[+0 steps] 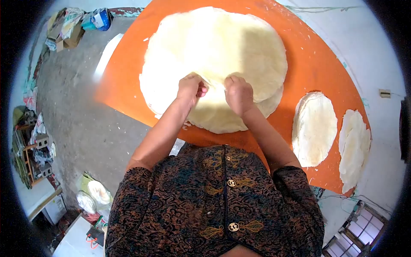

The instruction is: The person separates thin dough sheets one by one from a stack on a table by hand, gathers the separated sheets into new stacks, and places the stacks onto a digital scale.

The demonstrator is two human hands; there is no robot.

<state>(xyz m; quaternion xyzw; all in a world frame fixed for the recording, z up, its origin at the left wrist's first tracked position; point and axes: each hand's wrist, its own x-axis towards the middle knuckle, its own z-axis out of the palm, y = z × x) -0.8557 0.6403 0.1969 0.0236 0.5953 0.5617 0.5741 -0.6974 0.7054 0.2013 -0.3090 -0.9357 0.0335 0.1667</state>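
A large stack of round, thin dough sheets (214,43) lies on an orange table (124,77) in front of me. My left hand (191,89) is closed, with its fingers pinching the near edge of the top sheet. A short way to its right, my right hand (239,95) is also closed on that edge, its fingertips partly hidden. Between the two hands the dough is drawn up slightly. Below them the sheet underneath (218,118) shows, reaching closer to me than the top one.
To the right on the table are a smaller oval dough stack (314,128) and another pale dough pile (354,150) by the table's edge. A white wall (376,55) stands beyond. On the grey floor (85,107) at left, a cardboard box (72,38) and bags sit far back.
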